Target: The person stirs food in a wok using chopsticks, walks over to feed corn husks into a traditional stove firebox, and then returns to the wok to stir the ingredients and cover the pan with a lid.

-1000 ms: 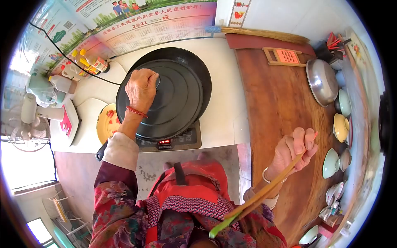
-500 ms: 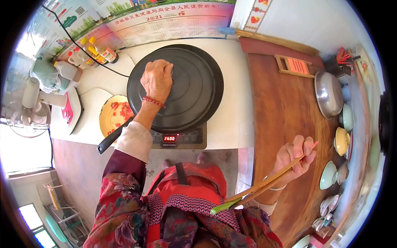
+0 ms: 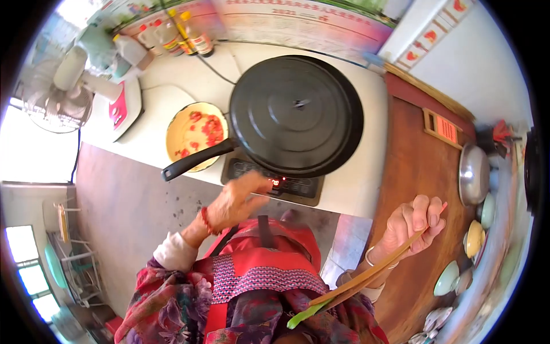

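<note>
My left hand holds nothing and is slightly blurred. Its fingers stretch toward the front edge of the induction cooker, close to the lit red display. On the cooker stands a frying pan with a black handle, covered by a large dark lid; what is inside is hidden. My right hand grips a pair of wooden chopsticks over the brown wooden table. A green piece is at their lower end, in front of my red apron.
Left of the pan, a yellow plate holds chopped red pieces. Several bottles, a pink and white appliance and a fan stand farther left. The wooden table carries a grater, a metal basin and bowls.
My left hand has let go of the lid's knob and moved back toward me, down to the cooker's front. The view has shifted left. My right hand still holds the chopsticks.
</note>
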### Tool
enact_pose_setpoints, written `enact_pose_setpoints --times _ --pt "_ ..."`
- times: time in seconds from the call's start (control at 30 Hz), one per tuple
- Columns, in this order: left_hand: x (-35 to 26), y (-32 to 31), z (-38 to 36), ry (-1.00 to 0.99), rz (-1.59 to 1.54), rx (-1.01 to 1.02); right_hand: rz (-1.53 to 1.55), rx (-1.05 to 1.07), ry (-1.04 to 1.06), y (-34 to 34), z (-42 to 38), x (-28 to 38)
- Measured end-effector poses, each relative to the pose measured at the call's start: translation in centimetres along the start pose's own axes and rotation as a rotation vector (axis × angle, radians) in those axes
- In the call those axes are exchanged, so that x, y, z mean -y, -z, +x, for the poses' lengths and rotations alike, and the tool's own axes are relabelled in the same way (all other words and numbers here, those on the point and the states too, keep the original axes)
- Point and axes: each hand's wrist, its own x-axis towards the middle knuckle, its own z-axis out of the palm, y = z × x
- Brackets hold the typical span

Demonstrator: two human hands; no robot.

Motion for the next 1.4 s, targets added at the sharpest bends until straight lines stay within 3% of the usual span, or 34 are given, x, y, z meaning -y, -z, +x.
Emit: enact_pose_setpoints --times 0.37,0.47,0.53,0.6,0.67,0.73,0.8,0.87,0.97,1.2,1.4 --pt "13.9 0.7 -22.0 0.74 -0.04 -0.089 0.072 0.056 -0.183 -3.6 1.5 -10.0" --pt "16.1 1.1 -25.7 0.769 0.018 -0.092 0.041 0.064 -0.166 -3.7 1.0 -12.0" --pt "16.7 1.9 -27.0 0.778 0.022 -0.072 -0.091 -0.125 -0.032 -3.0 0.1 -13.2" --pt "17.3 2.6 -28.1 0.78 0.024 -0.049 -0.119 -0.164 -0.037 -2.2 -0.6 -13.9" --pt "17.9 3.1 -28.9 0.803 0.038 -0.07 -0.216 -0.332 0.002 -1.2 -1.3 -14.4" --pt "19.5 3.2 -30.0 0.763 0.065 -0.084 -0.206 -0.329 0.005 -0.3 -1.7 -14.5" --pt "20.5 3.3 -30.2 0.904 -0.088 -0.135 -0.18 -0.434 -0.027 -0.2 -1.9 -14.5" --pt "20.9 2.9 -30.3 0.895 -0.124 -0.184 -0.143 -0.413 -0.037 -0.8 -1.8 -14.3" --pt "20.5 2.2 -30.0 0.948 -0.295 -0.368 -0.031 -0.217 -0.053 -2.6 -0.9 -13.6" --pt "18.8 -1.8 -31.4 1.071 -0.571 -0.456 0.095 0.103 -0.151 -2.6 0.9 -9.8" --pt "16.2 -5.0 -32.9 1.21 -0.64 -0.636 0.212 0.136 -0.219 -0.4 2.5 -7.6"
